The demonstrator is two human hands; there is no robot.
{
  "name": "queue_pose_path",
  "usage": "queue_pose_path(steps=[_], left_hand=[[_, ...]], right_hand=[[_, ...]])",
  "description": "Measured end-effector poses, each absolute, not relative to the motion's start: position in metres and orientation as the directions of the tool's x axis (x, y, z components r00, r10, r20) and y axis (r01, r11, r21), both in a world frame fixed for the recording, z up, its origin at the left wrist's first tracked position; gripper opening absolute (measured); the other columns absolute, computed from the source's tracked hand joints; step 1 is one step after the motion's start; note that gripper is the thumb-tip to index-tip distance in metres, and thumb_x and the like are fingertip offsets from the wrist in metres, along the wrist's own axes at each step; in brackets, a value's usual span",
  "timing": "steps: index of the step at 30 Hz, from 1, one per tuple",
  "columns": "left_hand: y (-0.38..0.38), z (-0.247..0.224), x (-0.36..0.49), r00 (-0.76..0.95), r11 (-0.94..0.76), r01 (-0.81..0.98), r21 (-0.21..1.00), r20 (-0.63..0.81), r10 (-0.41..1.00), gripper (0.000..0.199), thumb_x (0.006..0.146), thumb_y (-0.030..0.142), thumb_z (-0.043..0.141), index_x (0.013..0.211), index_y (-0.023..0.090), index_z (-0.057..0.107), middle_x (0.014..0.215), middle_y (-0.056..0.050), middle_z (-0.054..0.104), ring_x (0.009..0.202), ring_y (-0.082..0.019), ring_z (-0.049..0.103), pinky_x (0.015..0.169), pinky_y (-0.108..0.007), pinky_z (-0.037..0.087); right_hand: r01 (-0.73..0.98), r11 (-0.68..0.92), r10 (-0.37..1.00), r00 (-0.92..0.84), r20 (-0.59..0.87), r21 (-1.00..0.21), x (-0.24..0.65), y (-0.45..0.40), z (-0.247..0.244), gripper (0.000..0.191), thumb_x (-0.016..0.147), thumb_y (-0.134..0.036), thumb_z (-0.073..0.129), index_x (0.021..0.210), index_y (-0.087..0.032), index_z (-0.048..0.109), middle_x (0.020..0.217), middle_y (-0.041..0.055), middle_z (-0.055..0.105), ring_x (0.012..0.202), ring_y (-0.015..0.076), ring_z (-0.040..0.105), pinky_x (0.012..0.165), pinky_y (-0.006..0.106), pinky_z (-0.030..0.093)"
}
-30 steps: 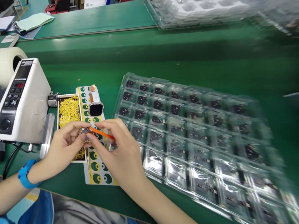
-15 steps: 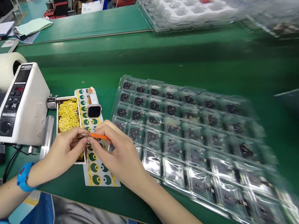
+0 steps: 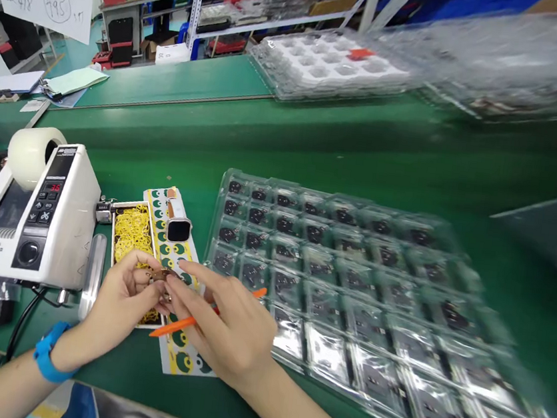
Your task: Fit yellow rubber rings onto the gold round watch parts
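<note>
Over the box of yellow rings, my left hand (image 3: 123, 292) pinches a small copper-coloured part (image 3: 164, 274), its shape partly covered by fingers. My right hand (image 3: 232, 324) touches the same part with its fingertips. It also holds an orange pointed stick (image 3: 177, 327), which slants under the fingers with its tip to the lower left. Under both hands are the narrow white box (image 3: 158, 239) of yellow rings (image 3: 133, 227) and a sticker sheet (image 3: 184, 362) with green and yellow shapes. A smartwatch (image 3: 178, 230) lies on that sheet, just beyond the hands.
On the left stands a white tape dispenser (image 3: 74, 212) with a tape roll (image 3: 27, 163). A clear compartment tray (image 3: 323, 348) with small black parts covers the right of the green table (image 3: 179, 151). More clear trays (image 3: 344, 72) sit on the back ledge. Co-workers appear far behind.
The orange stick has swung from pointing at the small part to slanting across beneath my right fingers. My right fingertips now touch the part. The camera view has tilted up slightly.
</note>
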State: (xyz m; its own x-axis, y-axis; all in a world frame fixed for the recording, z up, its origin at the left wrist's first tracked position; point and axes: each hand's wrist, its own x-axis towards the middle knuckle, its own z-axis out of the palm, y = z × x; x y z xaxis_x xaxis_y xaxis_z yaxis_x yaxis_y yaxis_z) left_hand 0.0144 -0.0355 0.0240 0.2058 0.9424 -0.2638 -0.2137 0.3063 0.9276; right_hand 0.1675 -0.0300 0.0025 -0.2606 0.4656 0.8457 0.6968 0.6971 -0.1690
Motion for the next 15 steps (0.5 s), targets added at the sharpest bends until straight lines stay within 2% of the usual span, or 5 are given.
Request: queue_pose_path(steps=[4,8,15], left_hand=[[-0.0403,0.022,0.0158,0.226,0.295,-0.215,0.931,-0.246,0.942,0.039,0.076,0.047,0.074,0.094,0.018,0.053,0.067,0.002,0.065,0.06,-0.011,0.064,0.064,-0.023,0.056],[-0.0435,0.0195,0.0174,0.202,0.279,-0.204,0.938,-0.239,0.95,0.04,0.076,0.046,0.073,0.1,0.019,0.056,0.067,0.002,0.064,0.063,-0.013,0.065,0.068,-0.028,0.059],[-0.0463,0.0161,0.0189,0.167,0.245,-0.135,0.96,-0.222,0.961,0.025,0.08,0.032,0.068,0.099,0.018,0.06,0.066,0.001,0.064,0.063,-0.012,0.065,0.068,-0.024,0.058]], right_hand=[[0.625,0.737,0.512,-0.267,0.816,-0.258,0.1678,-0.0261,0.0029,0.016,0.088,-0.008,0.054,0.096,-0.019,0.062,0.085,0.0075,0.073,0.065,0.017,0.063,0.056,0.028,0.048],[0.59,0.762,0.507,-0.288,0.813,-0.266,0.169,-0.025,0.003,0.014,0.087,-0.007,0.054,0.096,-0.016,0.06,0.083,0.0094,0.073,0.066,0.0175,0.064,0.057,0.029,0.052],[0.602,0.79,0.407,-0.374,0.833,-0.116,0.1733,-0.0225,0.0,0.01,0.089,-0.008,0.054,0.095,-0.014,0.059,0.082,0.0109,0.073,0.06,0.0175,0.062,0.052,0.029,0.048]])
